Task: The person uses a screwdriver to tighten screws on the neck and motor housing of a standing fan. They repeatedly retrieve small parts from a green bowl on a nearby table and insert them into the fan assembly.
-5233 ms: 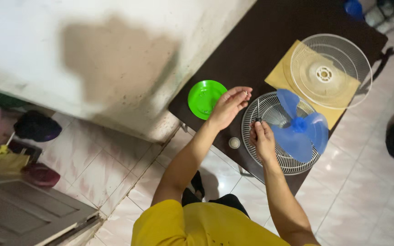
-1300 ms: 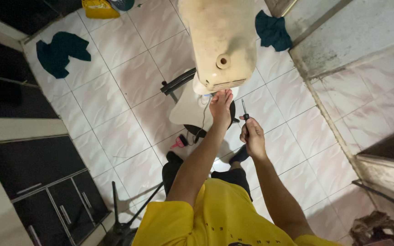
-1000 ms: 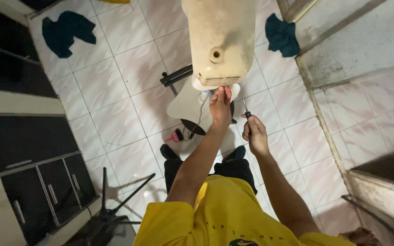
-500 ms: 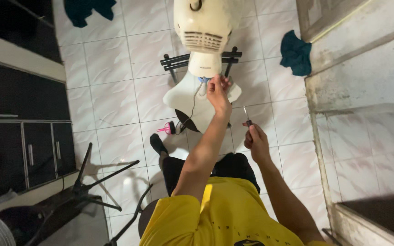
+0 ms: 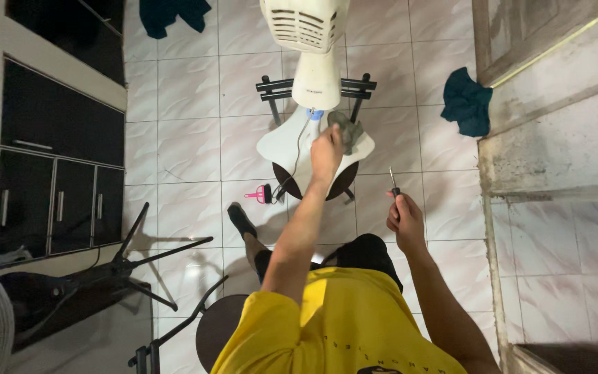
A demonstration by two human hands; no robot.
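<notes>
Head view shows the fan (image 5: 307, 41) further up the picture than half a second ago, so more of the floor and the person's yellow shirt is in sight; the work itself has not shifted off the fan's stand. The left hand (image 5: 327, 149) is now closed around a grey rag (image 5: 346, 128), pressed against the white base (image 5: 282, 142) just below the fan's neck; a moment ago it pinched something small higher up. The right hand (image 5: 404, 220) keeps its fist around a screwdriver (image 5: 393, 181), tip up, held apart from the fan. No open container is in sight; the dark cabinet (image 5: 57, 194) at left has its doors closed.
</notes>
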